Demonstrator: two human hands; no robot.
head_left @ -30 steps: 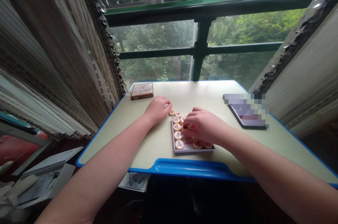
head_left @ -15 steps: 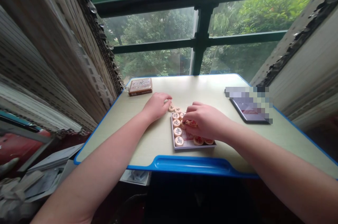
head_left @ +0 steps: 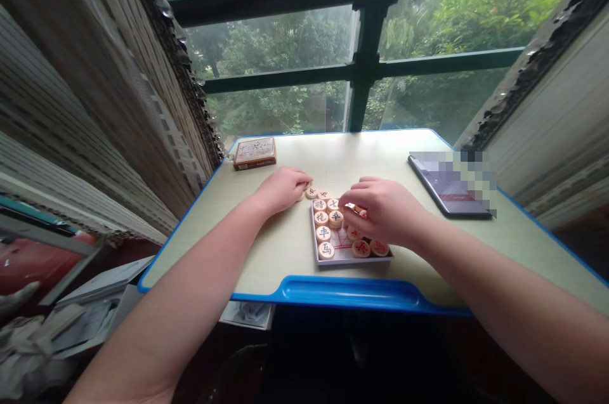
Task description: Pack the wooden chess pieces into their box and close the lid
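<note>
An open shallow white box (head_left: 316,258) holds round wooden Chinese chess pieces. Black-marked ones fill its left side, including a stacked piece (head_left: 335,218); a red-marked piece (head_left: 361,248) lies at the front right. My right hand (head_left: 378,208) hovers low over the box's right half, thumb and fingers apart, and hides several red pieces. Beyond the box's back left corner, my left hand (head_left: 284,190) rests on the table with fingers curled around a chess piece (head_left: 301,196), mostly covered. Two more pieces, one a black-marked piece (head_left: 312,191), lie beside its fingertips.
The pale table (head_left: 204,245) has a blue rim and a blue front trough (head_left: 352,292). A small brown printed box (head_left: 255,153) sits at the back left. At right lies a dark tablet or phone (head_left: 450,191), partly blurred out. Curtains (head_left: 95,61) and a green-framed window surround the table.
My right hand has moved back and right, uncovering the stacked black-marked piece. Beside the back left corner, my left hand stays by the loose pieces. The view has shifted slightly.
</note>
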